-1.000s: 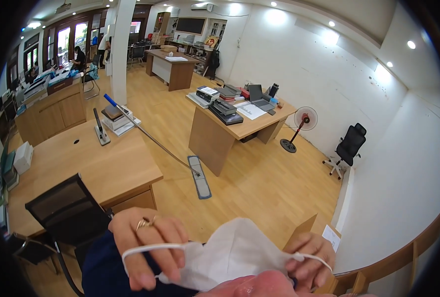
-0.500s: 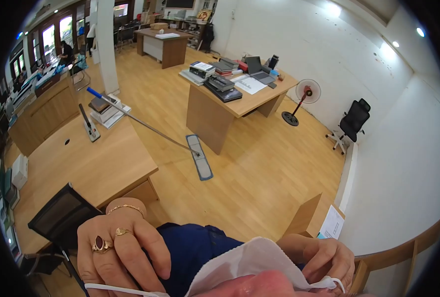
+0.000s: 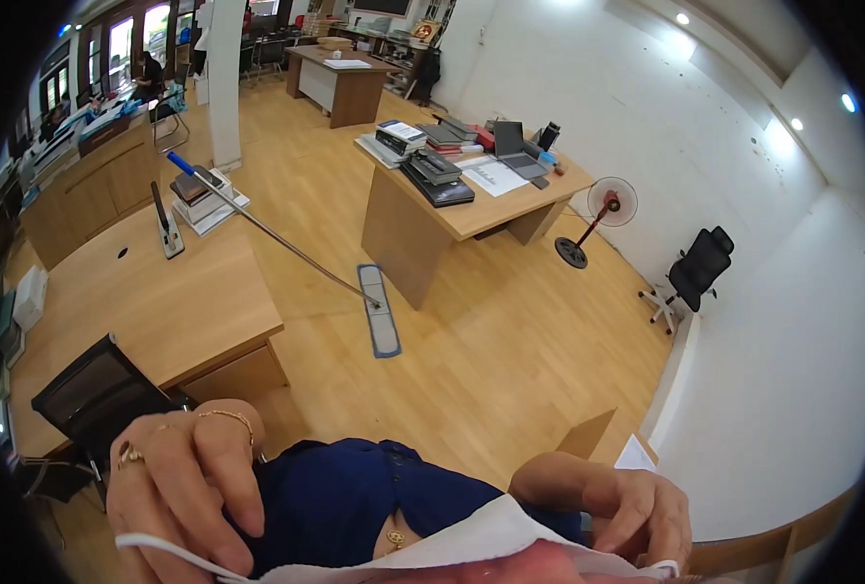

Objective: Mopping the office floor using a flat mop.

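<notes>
A white face mask [image 3: 471, 545] stretches along the bottom edge at six o'clock, close beneath the wearer's face, with a navy top [image 3: 340, 482] behind it. At eight o'clock, the left hand [image 3: 184, 487] is half curled, holding the mask by a white ear loop [image 3: 174, 552] drawn across its lower fingers (gold rings and a bracelet show here). At five o'clock, the right hand [image 3: 622, 506] is bent closed at the mask's other end, its fingertips partly hidden. Near the centre, a flat mop [image 3: 380, 321] lies on the wood floor [image 3: 491, 360], its handle slanting towards ten o'clock. A cluttered desk [image 3: 408, 238] stands at one o'clock, a fan [image 3: 611, 202] at two.
</notes>
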`<state>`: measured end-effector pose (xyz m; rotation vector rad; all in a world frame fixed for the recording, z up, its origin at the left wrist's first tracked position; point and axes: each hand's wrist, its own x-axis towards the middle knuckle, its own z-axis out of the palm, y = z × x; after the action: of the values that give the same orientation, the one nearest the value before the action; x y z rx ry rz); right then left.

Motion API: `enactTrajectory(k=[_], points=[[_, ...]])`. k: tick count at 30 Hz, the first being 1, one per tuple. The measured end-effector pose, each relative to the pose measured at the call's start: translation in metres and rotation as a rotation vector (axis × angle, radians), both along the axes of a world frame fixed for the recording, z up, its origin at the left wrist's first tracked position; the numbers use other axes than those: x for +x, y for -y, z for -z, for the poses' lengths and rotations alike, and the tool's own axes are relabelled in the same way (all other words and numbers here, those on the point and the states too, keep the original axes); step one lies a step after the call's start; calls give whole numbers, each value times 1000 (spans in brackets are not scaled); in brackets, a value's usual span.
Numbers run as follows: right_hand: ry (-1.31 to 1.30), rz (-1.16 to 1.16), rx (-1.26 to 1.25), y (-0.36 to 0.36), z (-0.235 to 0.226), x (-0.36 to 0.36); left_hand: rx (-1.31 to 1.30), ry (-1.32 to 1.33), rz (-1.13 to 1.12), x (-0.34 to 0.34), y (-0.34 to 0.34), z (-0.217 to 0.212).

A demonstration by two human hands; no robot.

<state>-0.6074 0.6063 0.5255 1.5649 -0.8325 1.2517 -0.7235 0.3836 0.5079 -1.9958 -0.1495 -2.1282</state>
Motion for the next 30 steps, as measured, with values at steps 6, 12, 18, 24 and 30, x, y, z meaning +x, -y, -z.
enactTrajectory(k=[6,12,18,24,30], points=[[-213,-26,-96,-27,-9,8,-108,-107,-80,1,-19,-11],[-196,69,9,-40,-12,7,137,-50,-245,12,2,-12],[-464,110,-47,-52,-26,12,120,-257,-677,18,35,-13],[-507,83,-142,-102,-8,52,51,-424,-676,14,17,-64],[-579,46,-253,-199,22,117,-274,-864,-332,12,35,-96]])
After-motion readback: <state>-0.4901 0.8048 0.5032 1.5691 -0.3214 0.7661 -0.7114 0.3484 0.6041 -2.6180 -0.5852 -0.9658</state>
